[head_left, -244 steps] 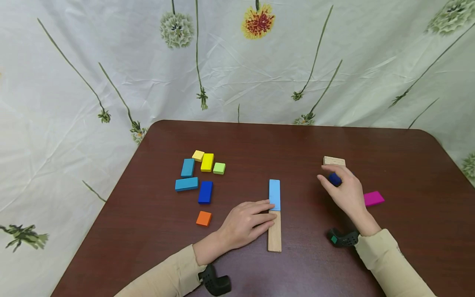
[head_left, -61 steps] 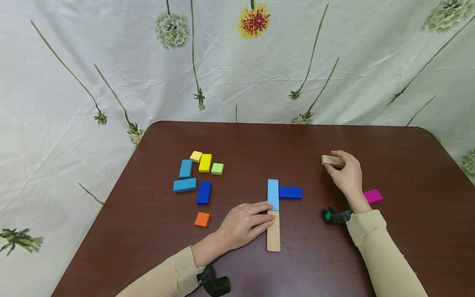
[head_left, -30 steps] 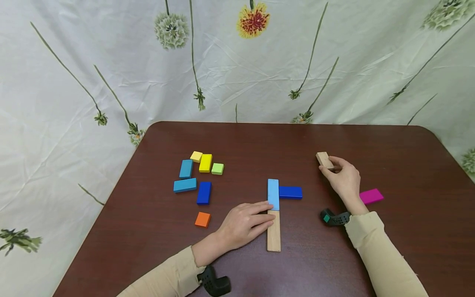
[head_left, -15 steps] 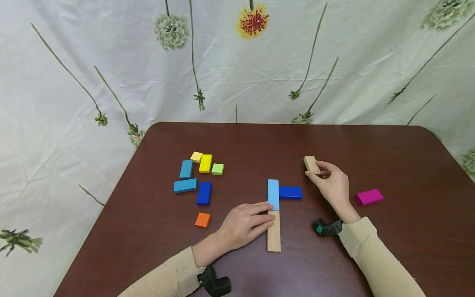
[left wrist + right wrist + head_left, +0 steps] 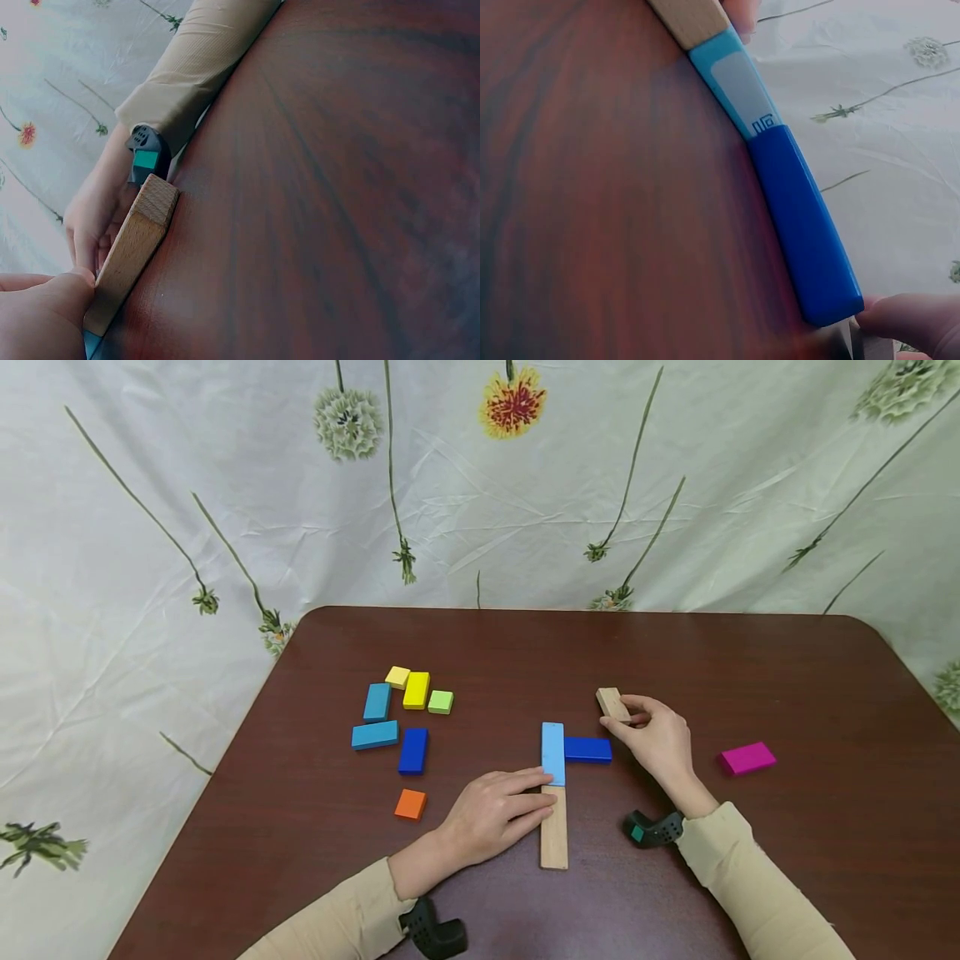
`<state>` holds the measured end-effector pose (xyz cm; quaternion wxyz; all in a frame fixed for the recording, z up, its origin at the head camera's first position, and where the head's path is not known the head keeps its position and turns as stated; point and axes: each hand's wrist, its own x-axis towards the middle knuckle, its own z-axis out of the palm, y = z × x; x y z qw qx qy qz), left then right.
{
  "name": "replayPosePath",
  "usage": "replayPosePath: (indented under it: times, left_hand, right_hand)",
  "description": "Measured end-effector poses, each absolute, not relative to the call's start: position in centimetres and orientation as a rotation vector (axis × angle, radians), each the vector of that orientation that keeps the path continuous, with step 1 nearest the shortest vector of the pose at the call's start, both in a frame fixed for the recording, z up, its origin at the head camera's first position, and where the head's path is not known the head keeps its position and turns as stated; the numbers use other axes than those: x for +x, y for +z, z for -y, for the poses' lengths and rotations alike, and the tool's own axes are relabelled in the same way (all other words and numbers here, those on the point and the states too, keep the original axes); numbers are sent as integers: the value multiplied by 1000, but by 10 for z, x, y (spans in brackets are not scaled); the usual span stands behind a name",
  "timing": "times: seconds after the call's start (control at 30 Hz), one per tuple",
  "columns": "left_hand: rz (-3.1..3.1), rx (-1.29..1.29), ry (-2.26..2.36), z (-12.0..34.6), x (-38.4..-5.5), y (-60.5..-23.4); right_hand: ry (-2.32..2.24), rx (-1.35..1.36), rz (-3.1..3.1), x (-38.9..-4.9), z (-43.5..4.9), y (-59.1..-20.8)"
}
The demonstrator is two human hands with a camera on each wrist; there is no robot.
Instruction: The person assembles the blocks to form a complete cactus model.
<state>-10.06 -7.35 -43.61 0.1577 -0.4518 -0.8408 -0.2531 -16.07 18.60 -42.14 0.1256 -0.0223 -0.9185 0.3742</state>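
In the head view, my left hand (image 5: 491,814) rests its extended fingers on a light blue block (image 5: 552,745) and a plain wooden block (image 5: 554,843), lined up end to end. A dark blue block (image 5: 588,750) lies crosswise, its end against the light blue block's right side. My right hand (image 5: 660,743) pinches a second plain wooden block (image 5: 612,702) between thumb and fingers, just beyond the dark blue block's right end. The left wrist view shows the lined-up wooden block (image 5: 131,259) close up. In the right wrist view, the thumb (image 5: 900,319) is beside the dark blue block's end.
A magenta block (image 5: 748,758) lies right of the right hand. Left on the table sit an orange block (image 5: 410,804), another dark blue block (image 5: 413,752), two teal-blue blocks (image 5: 375,735), two yellow blocks (image 5: 416,691) and a green block (image 5: 442,702). Patterned cloth (image 5: 480,485) hangs behind.
My right hand has set the dark blue block against the light blue one, then picked up the far wooden block, turned it and brought it left and nearer. The left hand stays put.
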Motion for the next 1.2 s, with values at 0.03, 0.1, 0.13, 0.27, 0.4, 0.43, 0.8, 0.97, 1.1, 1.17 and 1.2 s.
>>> replayPosePath:
  times: [0.03,0.1,0.13,0.27,0.4,0.43,0.8,0.97,1.1,1.17,1.2]
  left_hand:
    - [2406,-1292,-725,73,-101,-436]
    - [2405,-1290,-726,73,-101,-436]
    - [2403,-1289,-728,73,-101,-436]
    - [2397,-1288,-726,73,-101,-436]
    - [2388,-1291,-724,73,-101,-437]
    - [2386,-1292,-724,73,-101,-437]
    - [2376,-1295,-734,73,-102,-437]
    - [2382,-1293,-739,73,-101,-437]
    - [2382,-1293,-734,73,-102,-437]
    - [2376,-1295,-734,72,-102,-437]
    - [2367,-1298,-727,72,-102,-437]
  right_hand:
    - [1086,-64,2682,-161,-186,-421]
    - [1075,-61,2696,-161,-185,-421]
    - [1067,-59,2704,-161,-185,-422]
    - [1054,-59,2717,-161,-186,-422]
    - [1079,-36,2677,-164,-187,-424]
    - [1088,-20,2665,-165,-188,-425]
    - [1163,185,2630,-179,-196,-429]
    - [1180,194,2672,-181,-197,-430]
    - [1193,201,2686,-181,-198,-430]
    - [1205,209,2682,-180,-199,-430]
    - [1211,218,2681,-179,-199,-430]
